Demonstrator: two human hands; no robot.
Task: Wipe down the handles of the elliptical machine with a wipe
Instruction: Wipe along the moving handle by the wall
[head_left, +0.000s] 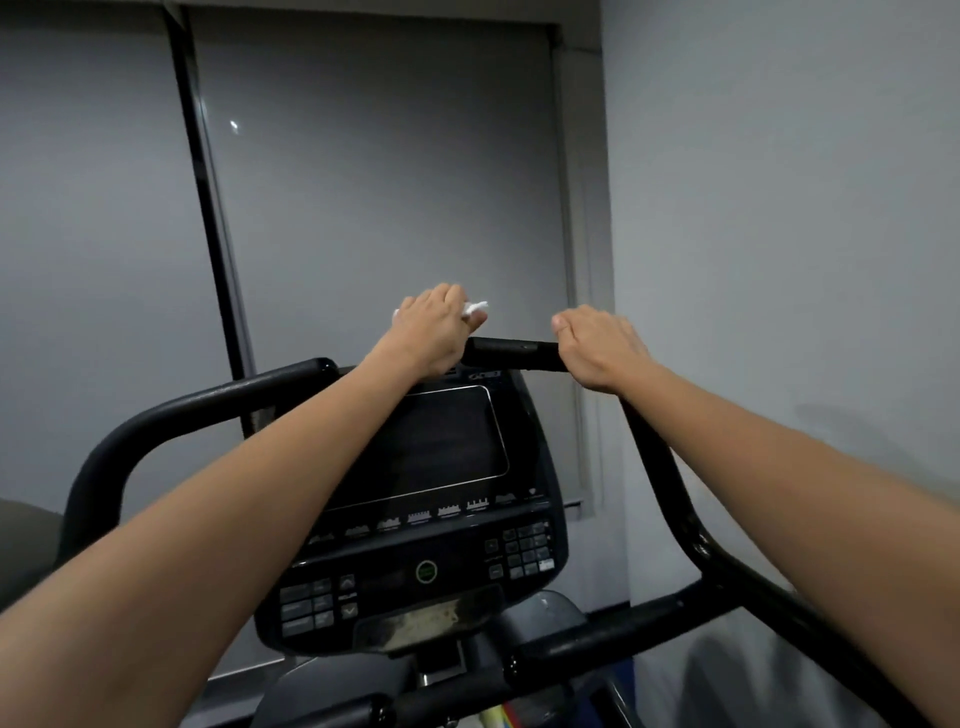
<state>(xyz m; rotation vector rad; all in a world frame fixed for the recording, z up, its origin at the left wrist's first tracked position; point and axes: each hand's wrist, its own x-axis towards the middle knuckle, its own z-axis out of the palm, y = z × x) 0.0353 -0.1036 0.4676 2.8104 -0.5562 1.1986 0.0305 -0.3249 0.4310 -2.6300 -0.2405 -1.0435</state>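
The elliptical's right handle (511, 354) is a black bar that bends inward at the top, above the console. My left hand (436, 330) is closed around the tip of that bar with a white wipe (475, 307) bunched under its fingers; only a small corner of the wipe shows. My right hand (597, 345) grips the same bar at its bend, a hand's width to the right. The left handle (208, 400) curves up at the left, untouched, passing behind my left forearm.
The dark console (441, 493) with its screen and buttons stands below my hands. A lower side grip (623, 631) sticks out at the bottom right. Grey roller blinds (363, 182) and a grey wall (779, 208) lie close behind the machine.
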